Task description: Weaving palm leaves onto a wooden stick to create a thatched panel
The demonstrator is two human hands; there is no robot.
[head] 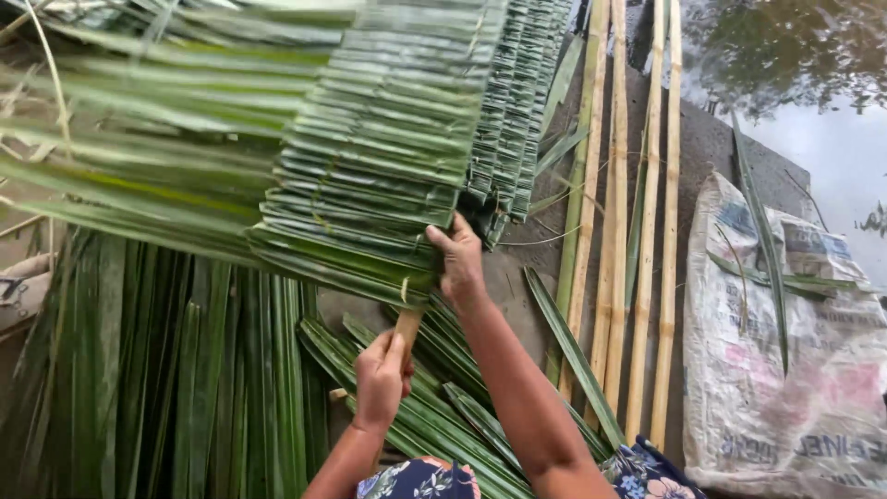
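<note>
The left hand (381, 377) has a closed grip on the wooden rod (407, 325) that sticks out from the bottom of the leaf panel (379, 148). The right hand (459, 261) pinches the panel's lower edge, just above the left hand. The panel is lifted over loose leaves (185, 370) on the ground, with bamboo slats (637, 277) and a sack (785, 370) to the right.

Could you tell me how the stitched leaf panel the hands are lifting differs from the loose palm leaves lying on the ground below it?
The stitched leaf panel has folded leaves packed side by side in overlapping rows; the loose palm leaves lie as separate long strips. The panel is raised, with the right hand on its edge and the left hand gripping its stick; the loose leaves lie flat on the ground, untouched. Both are green palm leaf.
</note>
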